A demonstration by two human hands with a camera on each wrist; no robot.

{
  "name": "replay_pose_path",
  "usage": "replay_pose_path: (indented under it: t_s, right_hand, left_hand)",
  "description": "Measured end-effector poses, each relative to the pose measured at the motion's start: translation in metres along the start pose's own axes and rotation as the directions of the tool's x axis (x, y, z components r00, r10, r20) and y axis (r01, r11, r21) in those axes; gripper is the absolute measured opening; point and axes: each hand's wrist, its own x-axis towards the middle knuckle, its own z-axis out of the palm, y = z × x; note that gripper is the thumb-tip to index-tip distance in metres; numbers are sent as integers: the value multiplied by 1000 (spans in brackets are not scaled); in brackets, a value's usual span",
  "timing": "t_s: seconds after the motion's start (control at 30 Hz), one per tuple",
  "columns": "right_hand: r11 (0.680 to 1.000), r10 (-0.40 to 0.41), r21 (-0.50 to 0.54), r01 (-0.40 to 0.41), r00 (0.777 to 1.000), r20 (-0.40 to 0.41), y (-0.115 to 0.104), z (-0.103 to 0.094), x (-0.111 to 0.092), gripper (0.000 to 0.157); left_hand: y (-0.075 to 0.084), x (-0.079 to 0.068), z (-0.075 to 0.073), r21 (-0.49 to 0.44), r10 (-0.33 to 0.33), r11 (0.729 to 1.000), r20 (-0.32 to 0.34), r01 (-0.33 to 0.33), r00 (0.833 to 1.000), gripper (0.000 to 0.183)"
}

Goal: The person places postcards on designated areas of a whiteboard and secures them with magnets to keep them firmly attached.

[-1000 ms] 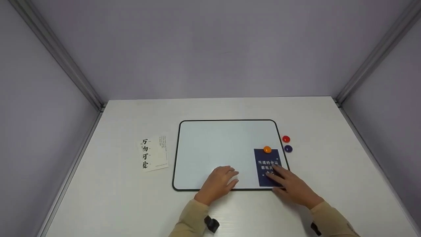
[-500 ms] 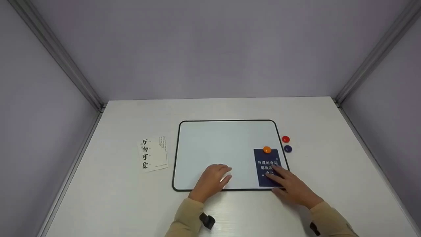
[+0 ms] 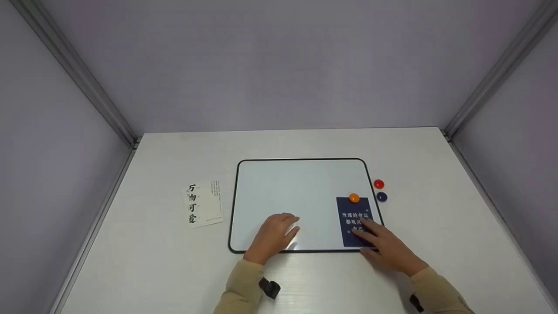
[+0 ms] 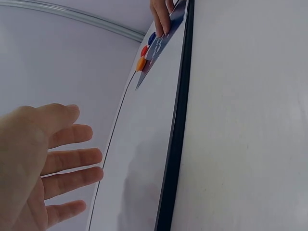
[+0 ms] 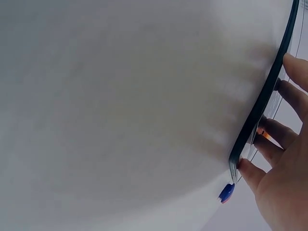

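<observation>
A whiteboard (image 3: 287,187) with a black rim lies flat on the table. On its lower right corner is a dark blue card (image 3: 348,235) with white writing, and an orange magnet (image 3: 354,198) sits on the card's top edge. My right hand (image 3: 390,250) rests its fingertips on that card, with the thumb at the board's near rim in the right wrist view. Over the board's near left part my left hand (image 3: 272,235) hovers with spread, relaxed fingers; the left wrist view shows nothing in it.
Just right of the board lie a red magnet (image 3: 379,184) and a dark blue magnet (image 3: 382,196). A white card (image 3: 205,204) with black characters lies on the table (image 3: 144,244) left of the board. Grey walls enclose the back and sides.
My left hand has moved left across the board's near part, away from the blue card. My right hand, the card and the magnets have stayed in place.
</observation>
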Motion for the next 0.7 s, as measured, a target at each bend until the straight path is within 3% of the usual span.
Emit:
replay_pose_path:
  t_s: [0.33,0.7]
  right_hand:
    - [999,25,35,-26,999,23,-2,-1,2,49]
    - [999,28,32,-29,999,27,0,0,2,49]
  left_hand:
    - [-8,-2,-4,-8,4,1000,-71,-5,997,25]
    - [-14,-3,-7,-27,-44,999,-59,43,997,25]
